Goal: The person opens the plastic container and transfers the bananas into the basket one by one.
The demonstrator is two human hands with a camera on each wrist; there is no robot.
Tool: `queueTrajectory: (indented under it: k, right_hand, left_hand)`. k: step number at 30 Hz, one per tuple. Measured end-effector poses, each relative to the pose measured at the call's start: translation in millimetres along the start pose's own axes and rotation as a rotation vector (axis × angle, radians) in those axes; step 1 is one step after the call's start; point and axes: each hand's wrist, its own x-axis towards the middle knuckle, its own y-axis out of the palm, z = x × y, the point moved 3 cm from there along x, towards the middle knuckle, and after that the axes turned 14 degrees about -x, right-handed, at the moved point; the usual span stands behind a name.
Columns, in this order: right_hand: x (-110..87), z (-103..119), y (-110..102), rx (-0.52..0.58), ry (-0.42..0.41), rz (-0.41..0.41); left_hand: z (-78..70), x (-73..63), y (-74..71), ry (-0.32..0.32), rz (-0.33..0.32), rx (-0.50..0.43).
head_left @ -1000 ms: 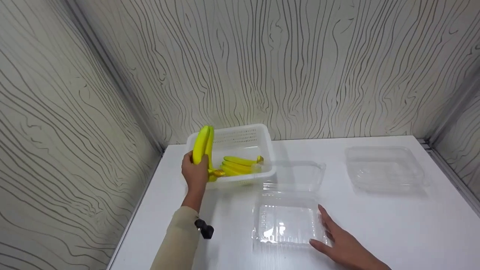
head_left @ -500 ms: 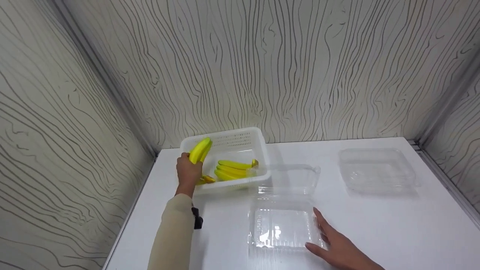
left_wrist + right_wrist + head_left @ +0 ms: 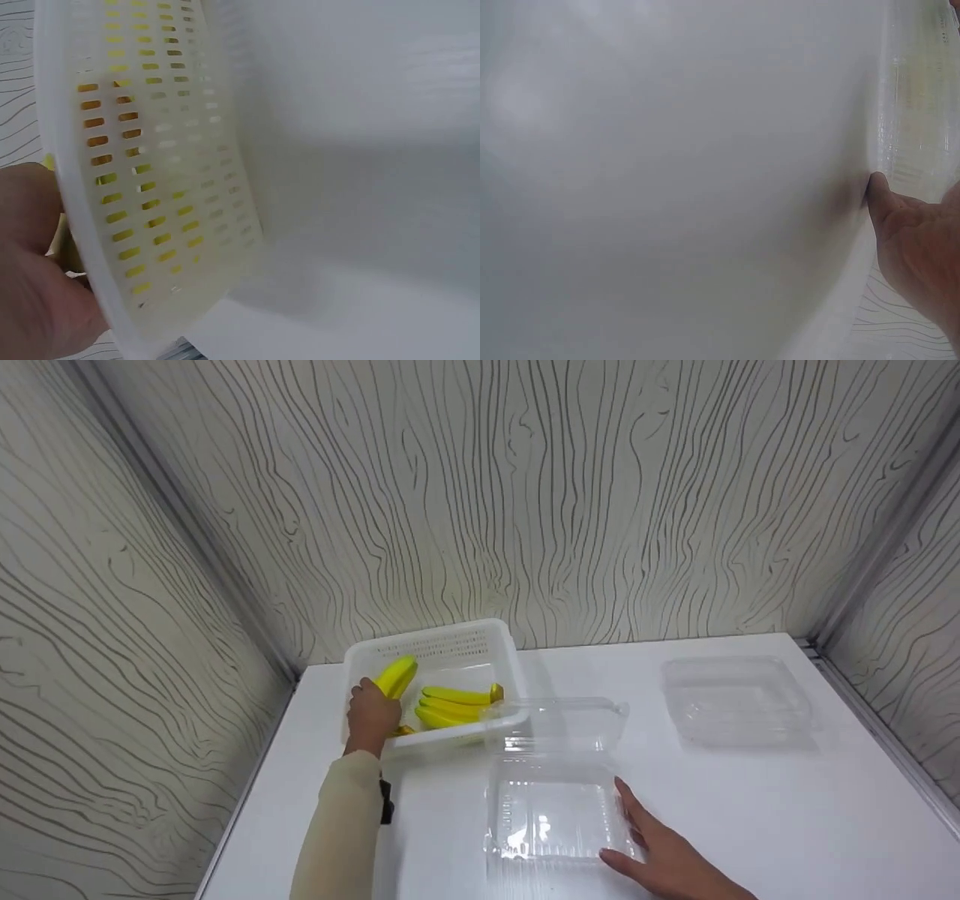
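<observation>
My left hand [image 3: 373, 711] grips a bunch of yellow bananas [image 3: 397, 676] low in the left end of a white plastic basket [image 3: 426, 637]. Its stem end shows below the hand, at the basket's near wall. Another banana bunch [image 3: 454, 706] lies to the right inside the same basket. In the left wrist view, the left hand [image 3: 34, 262] reaches over the basket rim, and yellow shows through the slots. My right hand [image 3: 664, 851] rests at the right side of an opened clear clamshell container [image 3: 551, 821], fingers and thumb extended along it. The container's lid [image 3: 577, 724] is folded back.
A second clear plastic container [image 3: 739, 701] sits at the back right of the white table [image 3: 720, 810]. The opened lid overlaps the basket's near right corner in the head view. Wood-patterned panels [image 3: 480, 495] enclose the table at the back and sides.
My left hand has lowered its banana bunch from above the basket down into its left end. The right hand stays at the clamshell. The head view has shifted slightly.
</observation>
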Motion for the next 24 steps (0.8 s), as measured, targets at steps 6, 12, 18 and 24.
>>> queueTrajectory:
  k: [6, 12, 18, 24]
  right_hand:
    - [0.0, 1.1, 1.6, -0.010, 0.003, 0.000]
    - [-0.4, -2.8, 2.1, -0.033, -0.002, -0.031]
    - [0.3, 0.6, 3.1, -0.045, -0.002, -0.029]
    - [0.1, 2.1, -0.7, -0.041, -0.017, -0.035]
  left_hand:
    - [5.4, -14.5, -3.0, 0.011, 0.038, 0.069]
    - [1.9, -25.7, -4.2, 0.017, 0.104, 0.102]
    - [0.8, -25.2, -11.1, 0.058, 0.057, 0.067]
    - [-5.9, -32.3, -10.6, 0.172, -0.022, 0.003]
